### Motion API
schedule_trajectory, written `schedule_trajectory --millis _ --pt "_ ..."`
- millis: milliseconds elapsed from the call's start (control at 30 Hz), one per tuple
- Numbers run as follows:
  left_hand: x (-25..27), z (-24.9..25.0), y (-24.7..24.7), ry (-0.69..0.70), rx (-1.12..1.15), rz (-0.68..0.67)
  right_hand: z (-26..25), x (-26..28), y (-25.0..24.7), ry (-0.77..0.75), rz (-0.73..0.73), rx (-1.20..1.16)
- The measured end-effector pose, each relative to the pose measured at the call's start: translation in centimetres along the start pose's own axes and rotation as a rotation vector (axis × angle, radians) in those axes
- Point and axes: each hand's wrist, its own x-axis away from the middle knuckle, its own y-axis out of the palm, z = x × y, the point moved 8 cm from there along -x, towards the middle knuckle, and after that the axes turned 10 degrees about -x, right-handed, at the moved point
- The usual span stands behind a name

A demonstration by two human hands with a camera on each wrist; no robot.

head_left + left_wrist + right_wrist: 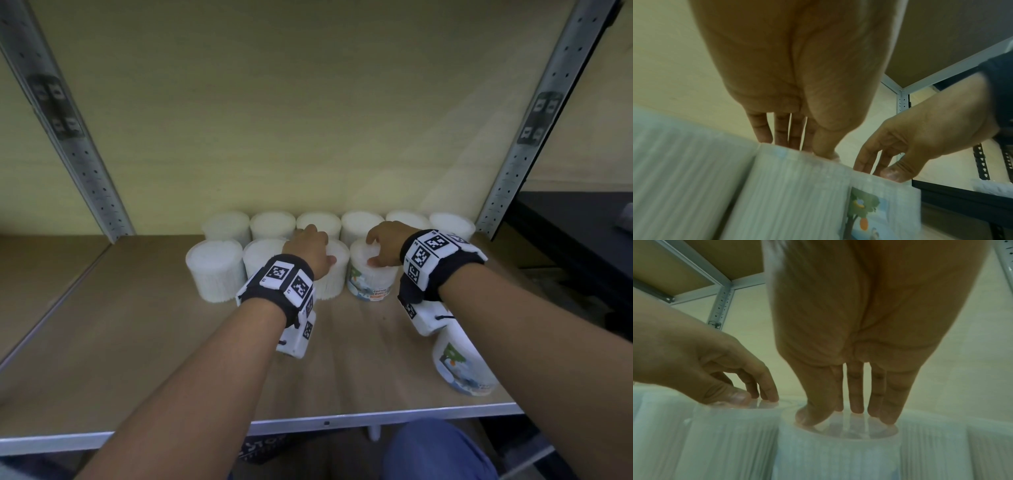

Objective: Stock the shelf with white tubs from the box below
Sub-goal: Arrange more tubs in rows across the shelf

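Both hands are on the shelf (102, 342), each on top of a front-row tub. Left hand (306, 251) sits on the lid of a plain white tub (330, 274) at frame centre, fingers fairly straight with tips touching the lid; it's not wrapped round the tub, so it reads as open and resting. Right hand (385, 245) is on the labelled tub (371, 279) just right of it, thumb and fingertips pressed down on the clear lid in the right wrist view; the fingers are extended, not gripping the sides. The two tubs touch side by side. Front row continues left with two more white tubs (215, 270), also touching. A back row of six white tubs (272, 224) stands against the rear wall, mid frame. One more labelled tub (459, 363) stands alone near the shelf's front edge, lower right of the frame, partly hidden behind the right forearm and well apart from the rows. Grey perforated uprights (68, 137) flank the shelf at left and right. The left wrist view is motion-blurred.
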Motion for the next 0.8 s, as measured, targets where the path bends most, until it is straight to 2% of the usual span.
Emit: schedule_trajectory --millis 367,533,600,667,800 --pt "0.0 0.1 -0.1 0.045 0.047 -0.043 0.1 -1.1 0.2 0.053 -0.016 0.008" --pt "0.6 0.4 -0.5 0.122 0.101 -0.115 0.2 -0.9 0.0 0.054 0.006 0.004" --pt "0.7 0.7 -0.9 0.162 0.083 -0.145 0.3 -0.8 -0.2 0.03 0.064 -0.01" --pt "0.9 1.1 -1.3 0.186 0.094 -0.16 0.3 -0.9 -0.1 0.043 0.04 -0.013" --pt "0.4 1.0 -1.9 0.121 0.129 -0.033 0.1 -1.4 -0.1 0.056 -0.012 -0.03"
